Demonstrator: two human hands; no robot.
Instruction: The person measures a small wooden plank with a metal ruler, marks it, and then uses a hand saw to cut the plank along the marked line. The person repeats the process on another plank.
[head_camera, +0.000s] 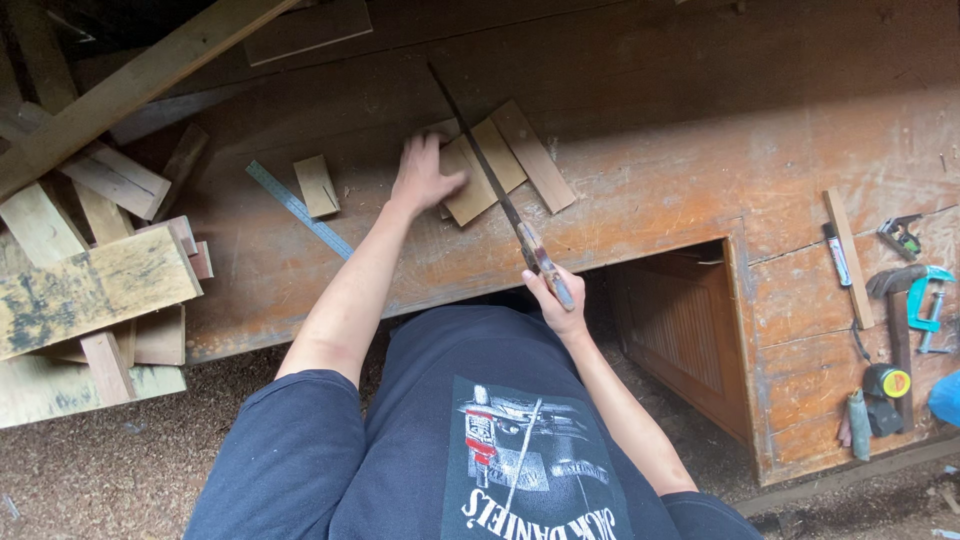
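1. Right hand (556, 305), fingers clamped round the handle of a handsaw (492, 180); the blade's long axis runs away from the body, up and leftward.
2. Blade crosses a thin wooden board (484, 178) on the workbench (640, 180).
3. Left hand (424, 175), nearer the board, fingers spread flat, pressing its left edge.
4. Around: small wood block (317, 185), steel ruler (299, 210), clamp (928, 300) well apart.
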